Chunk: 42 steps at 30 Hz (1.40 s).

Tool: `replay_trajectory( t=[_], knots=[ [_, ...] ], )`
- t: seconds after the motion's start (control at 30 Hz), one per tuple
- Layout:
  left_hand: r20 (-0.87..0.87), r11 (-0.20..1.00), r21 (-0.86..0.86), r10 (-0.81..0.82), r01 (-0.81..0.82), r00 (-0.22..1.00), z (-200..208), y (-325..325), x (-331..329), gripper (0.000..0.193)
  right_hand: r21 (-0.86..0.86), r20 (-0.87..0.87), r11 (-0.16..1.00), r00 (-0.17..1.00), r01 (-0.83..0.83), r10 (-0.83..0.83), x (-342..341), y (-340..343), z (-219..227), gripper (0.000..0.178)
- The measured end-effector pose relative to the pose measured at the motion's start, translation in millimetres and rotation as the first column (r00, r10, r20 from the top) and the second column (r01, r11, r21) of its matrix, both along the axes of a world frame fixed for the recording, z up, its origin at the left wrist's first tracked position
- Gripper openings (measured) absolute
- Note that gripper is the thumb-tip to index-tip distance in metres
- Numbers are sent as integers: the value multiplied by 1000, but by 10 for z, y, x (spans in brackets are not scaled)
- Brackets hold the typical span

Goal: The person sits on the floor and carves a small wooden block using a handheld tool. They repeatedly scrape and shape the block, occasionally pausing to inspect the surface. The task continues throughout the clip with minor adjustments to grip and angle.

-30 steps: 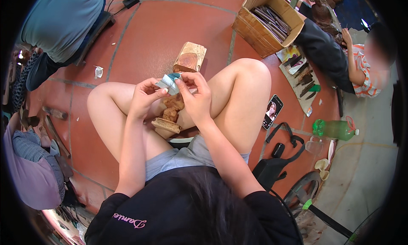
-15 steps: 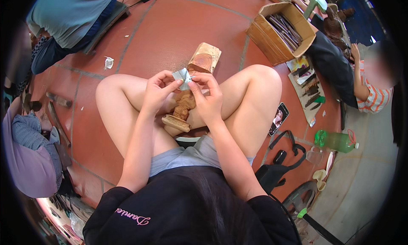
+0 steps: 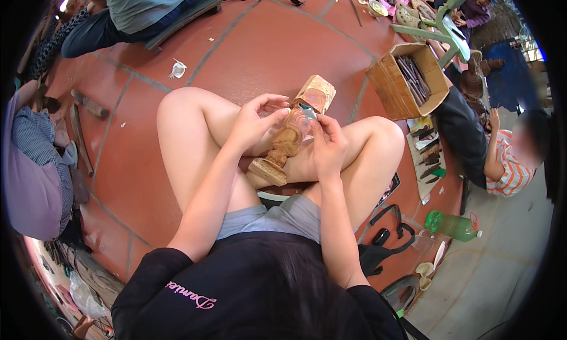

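Observation:
A carved wooden piece [image 3: 284, 140] with a turned, rounded middle leans across my lap. Its squared base [image 3: 268, 171] points toward me, and a pale block end [image 3: 316, 94] faces away. My right hand [image 3: 329, 140] pinches a small blue-grey sheet [image 3: 308, 111] against or just above the wood's upper part; whether it touches is unclear. On the other side, my left hand [image 3: 258, 123] hovers by the carving, thumb and fingers apart with nothing visible between them.
A cardboard box [image 3: 387, 83] of thin tools stands ahead right, near another person in a striped shirt [image 3: 509, 163]. More tools lie on a sheet [image 3: 426, 186] beside it. A green bottle [image 3: 453, 226] and black strapped bag [image 3: 372, 257] are at my right. Another person [image 3: 139, 9] sits ahead left.
My hands have separated, and the sheet is now only in my right hand, nearer the carving. The left hand has let go of it. The whole view has shifted.

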<state>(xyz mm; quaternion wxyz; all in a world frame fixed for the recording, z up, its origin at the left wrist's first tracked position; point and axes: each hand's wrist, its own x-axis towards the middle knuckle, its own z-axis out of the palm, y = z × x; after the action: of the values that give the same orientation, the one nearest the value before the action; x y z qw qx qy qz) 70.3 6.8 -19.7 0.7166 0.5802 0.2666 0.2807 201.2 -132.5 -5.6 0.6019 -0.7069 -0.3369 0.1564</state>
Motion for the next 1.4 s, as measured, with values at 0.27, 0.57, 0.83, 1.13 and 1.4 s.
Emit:
replay_trajectory(
  t=[0.27,0.57,0.83,1.13,1.4],
  knots=[
    [-47,995,-56,79,-82,996,-46,32,-115,27,-220,774,975,609,6,171,-34,-29,-76,17],
    [31,995,-67,69,-67,997,-145,42,-128,26,-227,754,970,614,-90,234,-123,-146,49,25],
    [-79,991,136,12,-2,997,-139,-52,-48,31,-151,86,956,960,-251,266,124,25,36,19],
    [-175,960,280,72,-20,982,-269,-104,13,25,-191,725,980,665,-59,181,-83,-199,-155,26],
    [-260,938,340,30,62,965,-296,-151,23,22,-251,656,964,748,92,99,-49,-108,-252,21]
  ],
)
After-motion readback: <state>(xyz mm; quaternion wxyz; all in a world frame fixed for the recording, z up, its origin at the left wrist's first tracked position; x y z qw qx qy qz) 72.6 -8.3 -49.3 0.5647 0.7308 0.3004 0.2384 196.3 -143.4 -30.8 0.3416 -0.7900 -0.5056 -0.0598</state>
